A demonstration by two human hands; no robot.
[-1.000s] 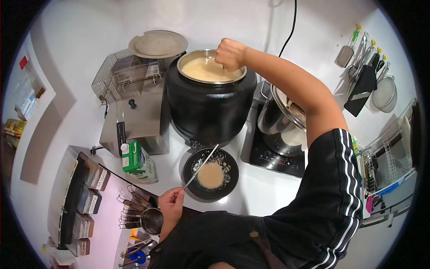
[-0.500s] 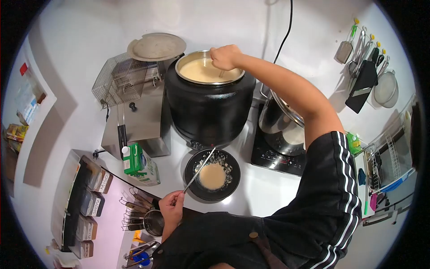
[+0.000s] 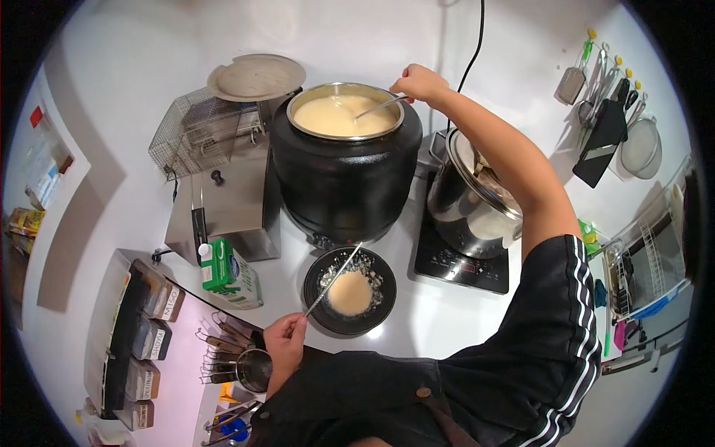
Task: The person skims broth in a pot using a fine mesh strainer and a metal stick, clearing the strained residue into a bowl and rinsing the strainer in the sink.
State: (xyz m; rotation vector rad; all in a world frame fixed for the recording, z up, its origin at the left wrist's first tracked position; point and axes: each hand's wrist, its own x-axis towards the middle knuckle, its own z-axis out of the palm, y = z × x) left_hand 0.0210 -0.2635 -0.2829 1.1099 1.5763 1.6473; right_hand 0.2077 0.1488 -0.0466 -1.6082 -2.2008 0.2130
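Observation:
My right hand (image 3: 423, 83) is closed round the metal handle of a ladle (image 3: 381, 107), which slants into creamy liquid in a black soup kettle (image 3: 346, 175). The ladle's head is hidden under the liquid. Below the kettle sits a black bowl (image 3: 316, 316) with a pool of the same pale liquid and white crumbly bits around it. In my left hand (image 3: 286, 339) is a thin silver stick (image 3: 333, 281), pinched at its lower end. The stick slants up across the bowl; whether it touches the contents I cannot tell.
A steel pot (image 3: 469, 212) stands on a black induction cooker (image 3: 462, 267) to the right. On the left are a green carton (image 3: 229, 274), a steel fryer (image 3: 223, 201) with a wire basket (image 3: 190, 134), and a round lid (image 3: 257, 77). Several utensils hang on the right wall.
My right hand has moved right, from over the kettle's opening to beyond its right rim, and the ladle handle now leans that way. My left hand stays nearly still.

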